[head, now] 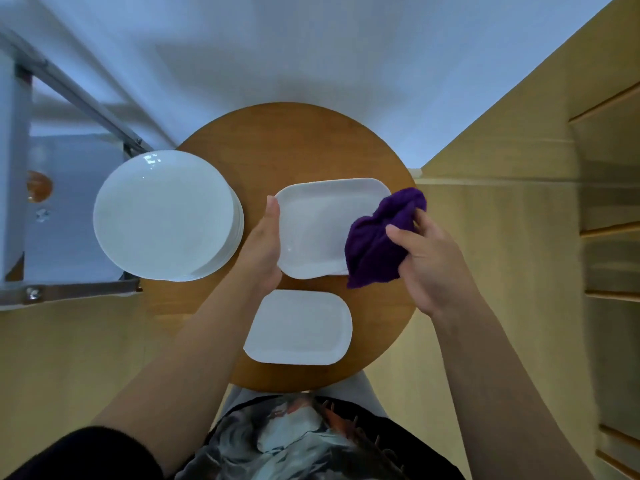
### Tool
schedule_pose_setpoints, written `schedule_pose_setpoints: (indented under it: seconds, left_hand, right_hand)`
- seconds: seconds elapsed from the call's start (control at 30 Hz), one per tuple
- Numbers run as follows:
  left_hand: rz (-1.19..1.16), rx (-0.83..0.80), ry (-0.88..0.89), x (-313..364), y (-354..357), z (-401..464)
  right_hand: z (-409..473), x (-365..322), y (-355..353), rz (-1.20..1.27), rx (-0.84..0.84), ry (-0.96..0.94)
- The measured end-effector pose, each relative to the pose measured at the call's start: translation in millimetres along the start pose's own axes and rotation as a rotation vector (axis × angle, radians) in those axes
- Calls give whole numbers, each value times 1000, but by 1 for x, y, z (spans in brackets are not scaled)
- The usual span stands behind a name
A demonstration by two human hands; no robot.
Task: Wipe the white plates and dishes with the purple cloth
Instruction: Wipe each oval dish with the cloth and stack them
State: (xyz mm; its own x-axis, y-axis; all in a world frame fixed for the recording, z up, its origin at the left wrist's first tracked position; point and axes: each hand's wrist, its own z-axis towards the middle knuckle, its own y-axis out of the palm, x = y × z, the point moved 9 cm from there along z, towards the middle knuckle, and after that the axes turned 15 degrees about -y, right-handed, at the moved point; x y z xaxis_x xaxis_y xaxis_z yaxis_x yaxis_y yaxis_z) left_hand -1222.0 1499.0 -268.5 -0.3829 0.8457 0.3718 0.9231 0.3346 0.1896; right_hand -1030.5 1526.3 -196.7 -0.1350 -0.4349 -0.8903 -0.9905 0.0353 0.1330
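A white rectangular dish (pixel 318 223) is held above the round wooden table (pixel 277 140). My left hand (pixel 265 244) grips its left edge, thumb along the rim. My right hand (pixel 429 258) holds the bunched purple cloth (pixel 374 247) against the dish's right end, covering that corner. A second white rectangular dish (pixel 299 327) lies flat on the table near me. A stack of round white plates (pixel 162 214) sits at the table's left edge, overhanging it.
A metal-framed stand (pixel 69 292) is at the left beside the plate stack. Wooden shelving (pixel 609 237) runs down the right side. A white wall lies beyond the table. My torso is at the bottom of the view.
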Motion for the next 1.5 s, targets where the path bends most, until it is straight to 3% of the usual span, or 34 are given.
schedule_pose_setpoints:
  seconds: [0.07,0.13,0.2,0.23,0.3,0.47,0.6,0.83,1.07,1.27,1.4,1.5]
  left_hand:
    - [-14,-21,73,14,7,-29]
    - [-16,16,157,27,11,-59]
    - [-14,27,212,35,18,-84]
    - [-24,24,232,37,22,-95]
    - [-48,51,280,41,27,-114]
    - [-40,134,368,45,33,-150]
    - [-42,172,427,47,27,-164]
    - [-306,-116,511,53,27,-189]
    - [-303,86,389,61,-10,-208]
    - [-266,116,387,63,-23,-211]
    - [-220,119,506,73,-38,-225]
    - [-145,184,534,74,-48,-231]
  right_hand:
    - [-2,-26,9,-285,-124,-157]
    - [0,-44,13,-863,-184,-317]
    - [-2,-61,16,-1335,-104,-481]
    - [-5,-70,19,-1417,-54,-557]
    - [-11,-81,26,-1382,24,-643]
    - [-21,-88,52,-1109,83,-625]
    - [-44,-94,94,-1000,-62,-728]
    - [-108,-102,166,-804,-506,-966]
    - [-140,-118,168,-1077,-720,-1276]
    - [-162,-118,146,-1245,-619,-1614]
    - [-144,-114,109,-1334,-570,-1553]
    - [-107,-113,78,-1318,-511,-1175]
